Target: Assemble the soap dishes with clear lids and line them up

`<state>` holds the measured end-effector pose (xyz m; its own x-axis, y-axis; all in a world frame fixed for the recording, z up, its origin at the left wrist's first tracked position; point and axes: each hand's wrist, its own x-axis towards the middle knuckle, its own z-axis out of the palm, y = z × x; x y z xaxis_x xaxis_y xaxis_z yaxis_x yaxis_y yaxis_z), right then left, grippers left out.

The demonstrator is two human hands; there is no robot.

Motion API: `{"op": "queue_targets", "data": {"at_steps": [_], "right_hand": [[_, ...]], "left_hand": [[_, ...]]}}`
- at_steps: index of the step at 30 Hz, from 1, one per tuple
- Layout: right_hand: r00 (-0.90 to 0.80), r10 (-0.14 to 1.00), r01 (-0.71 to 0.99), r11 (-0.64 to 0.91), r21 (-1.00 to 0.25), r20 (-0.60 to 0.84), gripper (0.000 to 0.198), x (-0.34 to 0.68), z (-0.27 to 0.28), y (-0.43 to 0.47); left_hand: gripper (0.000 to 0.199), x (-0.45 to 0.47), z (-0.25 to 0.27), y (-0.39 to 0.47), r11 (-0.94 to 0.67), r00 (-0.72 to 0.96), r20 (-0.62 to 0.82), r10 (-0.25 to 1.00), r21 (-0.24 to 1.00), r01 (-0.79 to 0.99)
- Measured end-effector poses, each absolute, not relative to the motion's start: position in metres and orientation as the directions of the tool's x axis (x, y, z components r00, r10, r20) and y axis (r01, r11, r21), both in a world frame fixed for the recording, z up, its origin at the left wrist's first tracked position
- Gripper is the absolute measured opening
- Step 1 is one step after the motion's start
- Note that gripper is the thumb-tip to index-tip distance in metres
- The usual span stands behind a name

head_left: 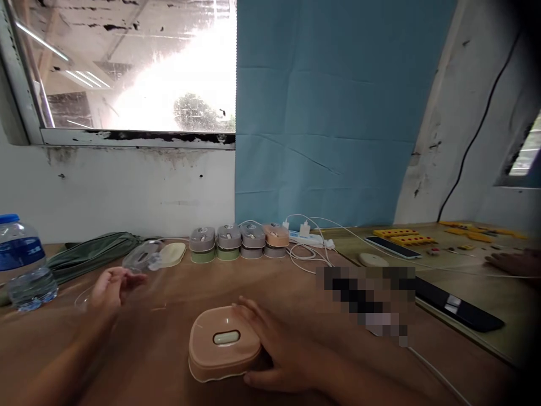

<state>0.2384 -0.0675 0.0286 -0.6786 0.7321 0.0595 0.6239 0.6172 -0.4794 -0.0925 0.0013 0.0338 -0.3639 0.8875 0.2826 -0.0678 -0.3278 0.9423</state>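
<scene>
A pinkish-tan plastic box (224,332) with rounded corners lies on the brown table top in front of me. An oval slot in its top shows a pale insert. My right hand (279,352) grips the box's right side, fingers along the back edge and thumb at the front. To the left, my left hand (116,286) is raised over the table with its fingers stretched out, slightly blurred, and nothing plain in them. Just beyond it are a clear plastic piece (142,256) and a cream lid (172,255). A thin clear curved edge by the left wrist is too faint to name.
Several small two-part boxes (228,241) stand in a row near the wall. A power strip (310,239) with white cables sits right of them. A water bottle (25,265) and a green bag (97,254) are at left. Phones (393,247) and a person's hand (513,264) are at right.
</scene>
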Motion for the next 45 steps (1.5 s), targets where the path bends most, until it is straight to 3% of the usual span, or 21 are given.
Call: {"op": "queue_targets", "data": {"at_steps": [3, 8, 12, 20, 26, 31, 36, 39, 42, 45], "right_hand": [[-0.607, 0.785, 0.635, 0.574, -0.517, 0.126, 0.096, 0.241, 0.024, -0.065], [-0.550, 0.790, 0.600, 0.600, -0.529, 0.273, 0.090, 0.245, 0.018, -0.060], [-0.580, 0.747, 0.548, 0.653, -0.524, 0.325, 0.075, 0.244, 0.021, -0.060], [-0.618, 0.750, 0.524, 0.617, -0.587, 0.237, 0.053, 0.241, 0.026, -0.054], [-0.621, 0.764, 0.502, 0.558, -0.661, 0.173, 0.054, 0.245, 0.030, -0.049], [-0.679, 0.718, 0.507, 0.611, -0.608, 0.155, 0.064, 0.253, 0.036, -0.046], [-0.705, 0.680, 0.449, 0.646, -0.617, 0.199, 0.063, 0.261, 0.029, -0.040], [-0.714, 0.651, 0.396, 0.680, -0.617, 0.259, 0.059, 0.260, 0.027, -0.039], [-0.700, 0.645, 0.401, 0.709, -0.580, 0.305, 0.048, 0.255, 0.034, -0.041], [-0.651, 0.693, 0.465, 0.688, -0.557, 0.311, 0.036, 0.252, 0.040, -0.043]], "left_hand": [[0.018, -0.061, 0.030, -0.008, -0.140, -0.061, 0.126, 0.990, 0.921, -0.364], [0.016, -0.027, 0.023, -0.028, 0.120, 0.273, 0.010, 0.962, 0.882, -0.455], [0.014, -0.020, 0.022, -0.034, 0.233, 0.311, -0.078, 0.947, 0.832, -0.503], [0.024, -0.004, 0.011, -0.029, 0.359, 0.359, -0.194, 0.913, 0.801, -0.480], [0.026, -0.009, 0.002, -0.020, 0.452, 0.405, -0.285, 0.869, 0.791, -0.413], [0.028, -0.012, 0.011, -0.017, 0.540, 0.535, -0.339, 0.774, 0.795, -0.277], [0.035, -0.011, 0.008, -0.013, 0.418, 0.587, -0.251, 0.770, 0.893, -0.166], [0.044, -0.015, 0.004, -0.015, 0.116, 0.614, -0.071, 0.786, 0.993, -0.035], [0.053, -0.016, 0.002, -0.019, -0.151, 0.553, 0.099, 0.828, 0.987, 0.049], [0.049, -0.013, 0.001, -0.023, -0.165, 0.503, 0.088, 0.860, 0.980, 0.110]]}}
